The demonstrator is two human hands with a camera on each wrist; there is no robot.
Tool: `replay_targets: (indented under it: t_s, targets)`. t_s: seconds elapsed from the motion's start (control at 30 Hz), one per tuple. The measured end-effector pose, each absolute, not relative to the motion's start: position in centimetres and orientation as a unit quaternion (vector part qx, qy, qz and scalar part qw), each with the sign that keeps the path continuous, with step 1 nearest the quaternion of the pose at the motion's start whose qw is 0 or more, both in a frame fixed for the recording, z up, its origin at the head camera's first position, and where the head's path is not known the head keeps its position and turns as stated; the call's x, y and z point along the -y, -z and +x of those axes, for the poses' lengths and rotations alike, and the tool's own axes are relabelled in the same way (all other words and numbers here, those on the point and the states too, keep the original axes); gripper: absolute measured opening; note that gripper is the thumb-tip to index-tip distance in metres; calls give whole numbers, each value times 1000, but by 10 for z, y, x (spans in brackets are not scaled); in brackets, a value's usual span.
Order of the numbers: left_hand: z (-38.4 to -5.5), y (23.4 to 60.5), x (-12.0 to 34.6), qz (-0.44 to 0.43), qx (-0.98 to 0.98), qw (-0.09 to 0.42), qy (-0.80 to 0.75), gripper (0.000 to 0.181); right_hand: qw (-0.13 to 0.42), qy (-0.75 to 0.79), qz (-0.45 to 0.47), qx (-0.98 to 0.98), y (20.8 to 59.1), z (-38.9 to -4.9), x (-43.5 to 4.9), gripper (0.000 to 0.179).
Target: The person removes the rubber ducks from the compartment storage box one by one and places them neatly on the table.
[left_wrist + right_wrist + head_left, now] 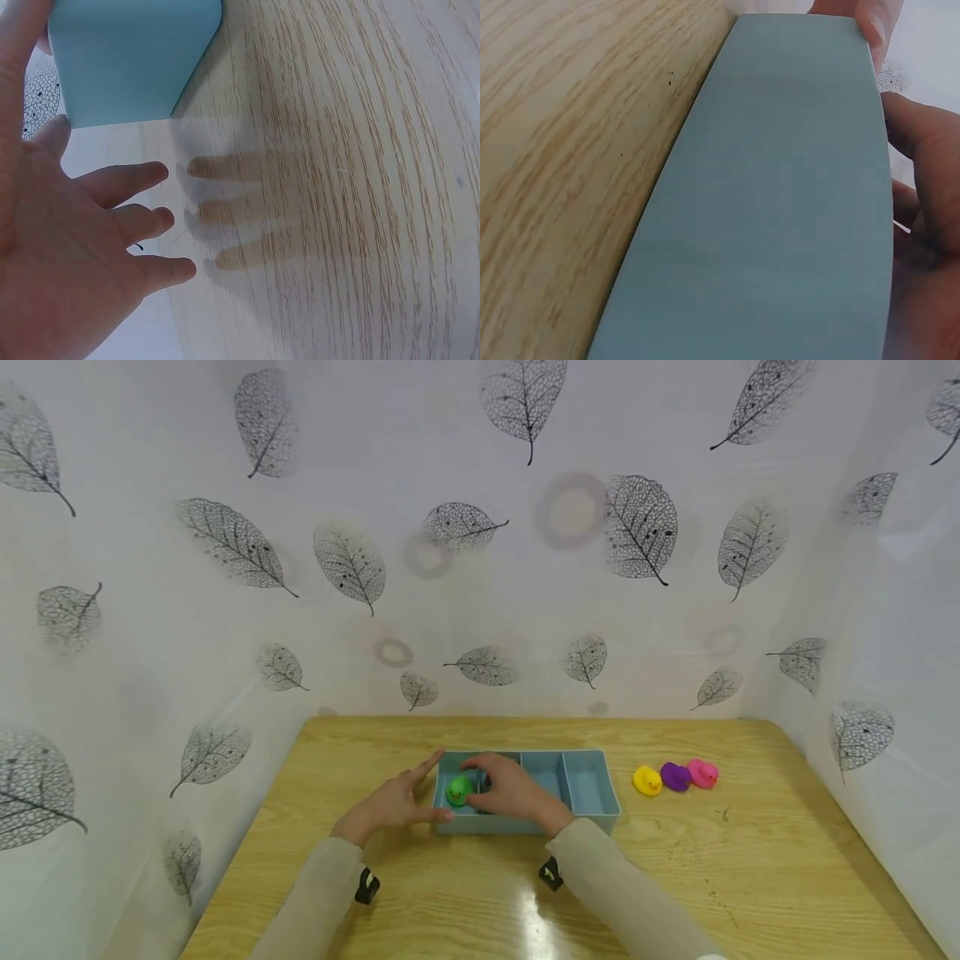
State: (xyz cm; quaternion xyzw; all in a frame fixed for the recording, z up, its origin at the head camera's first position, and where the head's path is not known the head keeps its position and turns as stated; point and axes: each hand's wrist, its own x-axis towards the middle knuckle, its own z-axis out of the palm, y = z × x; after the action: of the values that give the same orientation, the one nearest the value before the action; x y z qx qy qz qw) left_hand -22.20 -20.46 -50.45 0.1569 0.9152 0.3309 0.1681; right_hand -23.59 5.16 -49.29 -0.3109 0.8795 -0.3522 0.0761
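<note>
A long pale-blue divided box (591,824) sits on the wooden table. My left hand (390,804) holds its left end, thumb at the front rim and index finger at the back corner; the other fingers spread free beside the end wall, as the left wrist view shows. A green rubber duck (459,791) is in the leftmost compartment. My right hand (513,789) reaches in over the front wall, with thumb and index fingertips apart, close to the duck's right side. Something dark (487,781) shows behind those fingers, mostly hidden. The right wrist view mostly shows the box's front wall (765,195).
Right of the box stand a yellow duck (647,781), a purple duck (676,777) and a pink duck (703,773) in a close row. A leaf-patterned curtain (480,593) hangs behind the table (675,877) and along its sides.
</note>
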Motion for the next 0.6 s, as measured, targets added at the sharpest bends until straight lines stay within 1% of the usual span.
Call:
replay_targets:
  t_s: [0.23,0.47,0.6]
  targets:
    - [-221,504,205,154,-914,173,-332,114,66,305,-294,-903,497,-240,-41,54]
    - [-221,505,204,149,-913,177,-336,115,84,311,-277,-905,500,-240,-33,54]
    - [-221,504,205,144,-913,178,-337,115,84,308,-274,-907,499,-240,-31,53]
